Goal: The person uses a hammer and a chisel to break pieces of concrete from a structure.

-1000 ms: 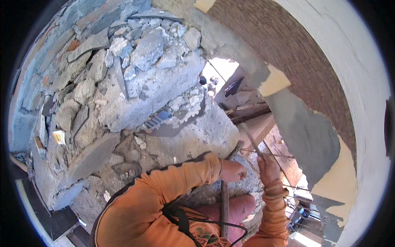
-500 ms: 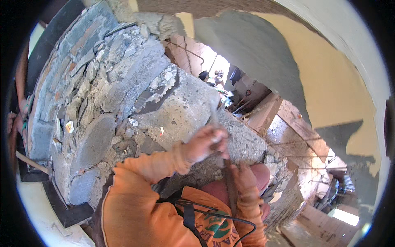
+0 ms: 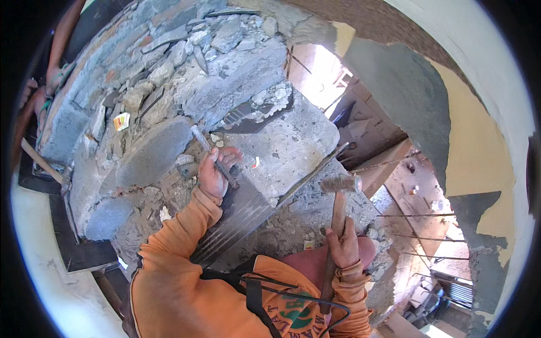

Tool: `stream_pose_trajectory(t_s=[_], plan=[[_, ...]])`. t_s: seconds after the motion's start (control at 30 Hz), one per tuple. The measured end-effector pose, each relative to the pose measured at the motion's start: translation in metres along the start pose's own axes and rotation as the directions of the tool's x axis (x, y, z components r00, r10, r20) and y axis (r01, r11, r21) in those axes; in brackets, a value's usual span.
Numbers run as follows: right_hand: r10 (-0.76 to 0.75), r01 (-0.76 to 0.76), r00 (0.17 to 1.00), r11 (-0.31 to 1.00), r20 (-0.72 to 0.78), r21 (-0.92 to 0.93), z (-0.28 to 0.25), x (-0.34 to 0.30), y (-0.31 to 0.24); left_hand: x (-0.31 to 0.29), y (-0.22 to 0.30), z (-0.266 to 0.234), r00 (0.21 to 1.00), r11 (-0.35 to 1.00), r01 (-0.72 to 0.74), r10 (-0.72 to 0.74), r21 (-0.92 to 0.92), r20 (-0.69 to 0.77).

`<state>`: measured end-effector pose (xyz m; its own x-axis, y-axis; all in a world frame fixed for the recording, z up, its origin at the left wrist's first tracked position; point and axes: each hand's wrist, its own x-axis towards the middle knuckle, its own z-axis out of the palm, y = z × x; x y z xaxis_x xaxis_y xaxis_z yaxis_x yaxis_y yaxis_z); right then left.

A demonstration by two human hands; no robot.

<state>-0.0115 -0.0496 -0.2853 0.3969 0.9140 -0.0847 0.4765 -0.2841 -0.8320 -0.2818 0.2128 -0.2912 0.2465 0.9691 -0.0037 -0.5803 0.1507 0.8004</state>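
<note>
My left hand (image 3: 212, 179) is closed round a short grey metal chisel (image 3: 200, 138), which slants over the broken concrete. Its outer fingers are loosely extended and slightly blurred. On the right, my right hand (image 3: 344, 249) grips the wooden handle of a hammer (image 3: 340, 185), its head raised above the rubble near my knee. Between the hands lies a flat concrete slab (image 3: 270, 152) with a long thin bar (image 3: 313, 176) along its near right edge. Below my left hand is a dark surface (image 3: 239, 217) with pale blurred streaks.
Rubble (image 3: 141, 96) and broken slabs cover the left side. A second hammer (image 3: 48, 166) lies at far left, near another person's hands (image 3: 49, 93). A hole with exposed rebar (image 3: 420, 215) opens to a lower level at right, beside a partly plastered wall (image 3: 479, 124).
The hands were close together and blurred; now they are apart. My left hand has moved left with the chisel, and the hammer head shows clearly on the right. The view has shifted.
</note>
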Motion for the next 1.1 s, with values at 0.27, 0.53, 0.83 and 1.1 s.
stream_pose_trajectory(t_s=[0.27, 0.53, 0.83, 1.1], plan=[[-0.268, 0.248, 0.955, 0.957, -0.129, -0.152, 0.034, 0.151, -0.142, 0.024, -0.021, 0.003, 0.995, 0.982, -0.087, 0.077, -0.167, -0.065], [0.23, -0.212, 0.97, 0.959, -0.077, 0.186, 0.088, 0.252, -0.162, 0.017, -0.017, 0.004, 0.994, 0.992, 0.062, -0.072, -0.106, -0.088], [0.171, -0.186, 0.98, 0.966, 0.1, 0.178, 0.114, 0.291, -0.114, 0.007, -0.008, 0.014, 0.983, 0.986, 0.086, -0.061, -0.143, 0.172], [-0.199, 0.176, 0.931, 0.979, 0.306, 0.101, 0.118, 0.137, -0.121, -0.008, 0.014, 0.005, 0.385, 0.725, 0.687, -0.417, 0.046, 0.823]])
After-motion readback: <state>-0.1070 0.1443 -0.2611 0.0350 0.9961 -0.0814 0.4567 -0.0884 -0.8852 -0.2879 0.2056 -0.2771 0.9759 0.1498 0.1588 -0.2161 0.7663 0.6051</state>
